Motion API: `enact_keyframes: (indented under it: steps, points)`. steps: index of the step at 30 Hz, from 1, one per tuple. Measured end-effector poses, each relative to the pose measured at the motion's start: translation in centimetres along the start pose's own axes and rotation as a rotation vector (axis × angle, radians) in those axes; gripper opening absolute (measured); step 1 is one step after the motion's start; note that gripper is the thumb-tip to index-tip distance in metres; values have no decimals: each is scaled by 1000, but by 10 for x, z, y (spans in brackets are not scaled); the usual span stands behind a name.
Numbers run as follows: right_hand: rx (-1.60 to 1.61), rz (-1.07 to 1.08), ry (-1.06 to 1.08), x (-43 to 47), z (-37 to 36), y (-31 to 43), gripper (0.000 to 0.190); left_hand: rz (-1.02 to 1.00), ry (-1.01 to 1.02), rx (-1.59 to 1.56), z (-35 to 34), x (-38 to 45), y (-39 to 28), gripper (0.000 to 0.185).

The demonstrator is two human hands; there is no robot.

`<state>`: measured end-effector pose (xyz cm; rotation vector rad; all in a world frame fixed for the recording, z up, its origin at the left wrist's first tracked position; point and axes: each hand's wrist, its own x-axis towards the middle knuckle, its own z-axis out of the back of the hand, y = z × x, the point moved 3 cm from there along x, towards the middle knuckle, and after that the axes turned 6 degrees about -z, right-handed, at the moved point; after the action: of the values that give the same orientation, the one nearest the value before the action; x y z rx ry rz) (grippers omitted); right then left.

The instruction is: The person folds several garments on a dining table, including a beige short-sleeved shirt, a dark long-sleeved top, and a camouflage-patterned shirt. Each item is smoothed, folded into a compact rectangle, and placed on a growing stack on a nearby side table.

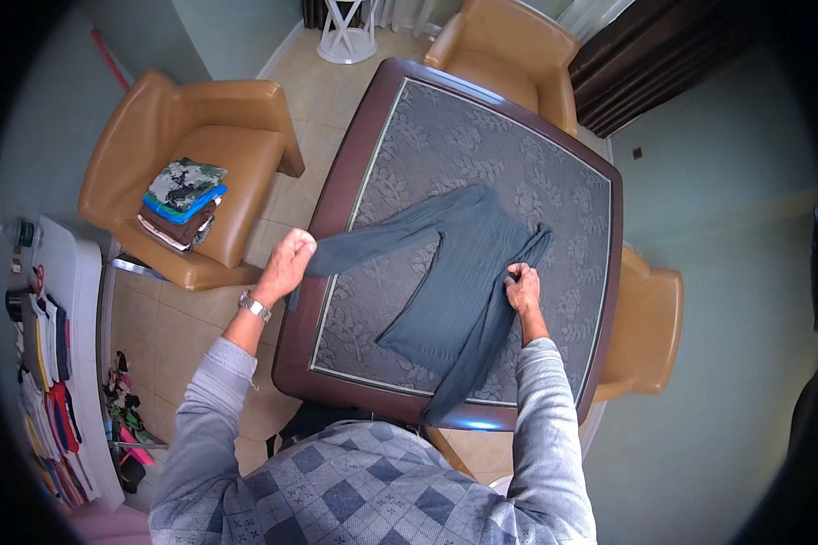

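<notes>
A dark grey-green long-sleeved top (450, 300) lies on the patterned tabletop, its collar end towards the far side. My left hand (290, 262), with a metal watch at the wrist, is closed on one sleeve, stretched out to the left past the table's edge; the cuff end hangs below the hand. At the garment's right side, my right hand (523, 286) pinches the fabric near the other shoulder. From there the second sleeve runs down over the near table edge.
The table's dark wooden rim (334, 184) surrounds the patterned top. A tan armchair (232, 150) at left bears a stack of folded clothes (184, 194). Further tan chairs stand at the far side (511, 48) and right (647, 327). Clothes cover a white side table (85, 327) at far left.
</notes>
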<state>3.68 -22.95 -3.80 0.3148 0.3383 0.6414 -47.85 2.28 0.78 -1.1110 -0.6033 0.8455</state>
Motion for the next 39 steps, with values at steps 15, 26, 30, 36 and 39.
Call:
enact_keyframes:
  steps: [15, 26, 30, 36, 39]
  points:
    - [333, 539, 452, -86, -48, 338, 51, 52, -132, 88, 35, 42, 33, 25]
    - [178, 640, 441, -78, -130, 391, 19, -306, -428, 392, 18, -8, -47, 19]
    - [318, 551, 585, -56, -115, 393, 12, -139, -121, 215, -61, -66, -48, 17]
    - [446, 468, 623, -31, -94, 381, 10, 22, 249, 421, -155, -95, -54, 38]
    - [508, 479, 575, -22, -100, 371, 11, -27, 241, 477, -177, -93, -57, 33]
